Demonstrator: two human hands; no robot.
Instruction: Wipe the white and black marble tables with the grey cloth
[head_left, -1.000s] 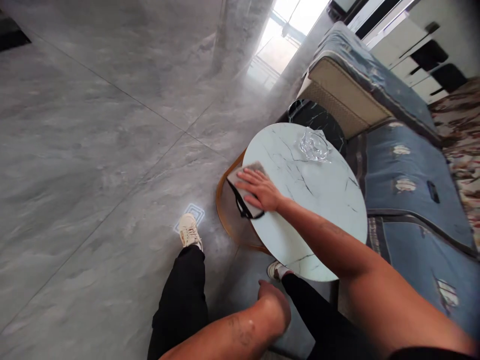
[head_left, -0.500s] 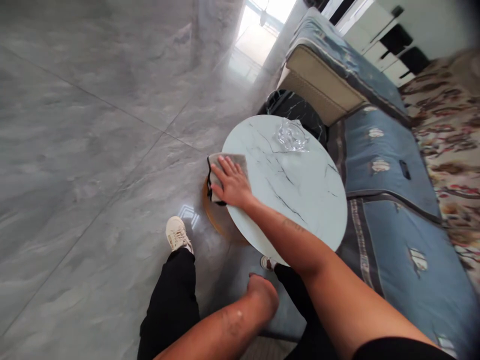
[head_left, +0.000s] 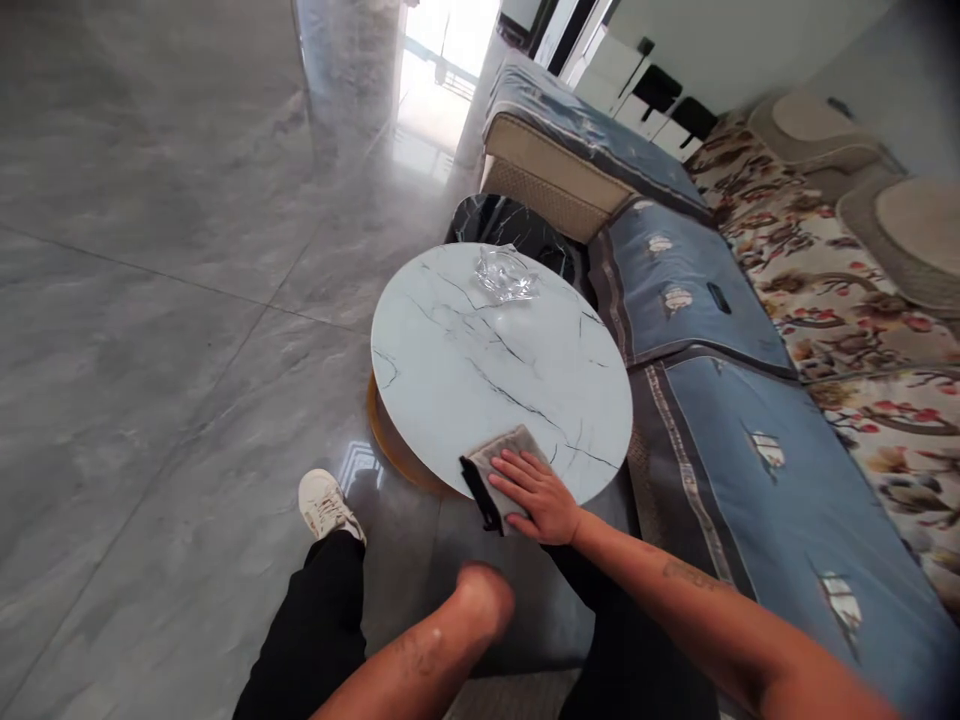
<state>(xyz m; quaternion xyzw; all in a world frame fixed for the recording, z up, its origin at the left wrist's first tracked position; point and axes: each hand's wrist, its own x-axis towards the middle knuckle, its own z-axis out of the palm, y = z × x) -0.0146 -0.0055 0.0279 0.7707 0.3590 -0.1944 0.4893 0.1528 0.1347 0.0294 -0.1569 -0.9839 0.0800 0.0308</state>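
At the near edge of the round white counter (head_left: 427,350), marked with dark veins, a folded greyish-beige cloth (head_left: 488,464) lay partly on the top, its black-trimmed side reaching out past the rim. The right hand (head_left: 541,503) rested palm down over it, the fingers (head_left: 517,478) stretched out and slightly apart, laid flat on the fabric rather than curled round it. Lower down, the left hand (head_left: 486,597) hung near the counter without touching it; its fingers were hidden by the bent wrist, so how far open they were, or whether they had hold of anything, I could not tell.

On the far part of the same top sat a crumpled piece of clear plastic (head_left: 506,276), well apart from the cloth. Just beyond stood a black marbled top (head_left: 517,225), partly covered by the white one. To the right ran a sofa with blue seat covers (head_left: 810,480), a small dark object (head_left: 718,297) lying on one of them. A cream shoe (head_left: 327,503) stood on the grey floor (head_left: 165,400) to the left.
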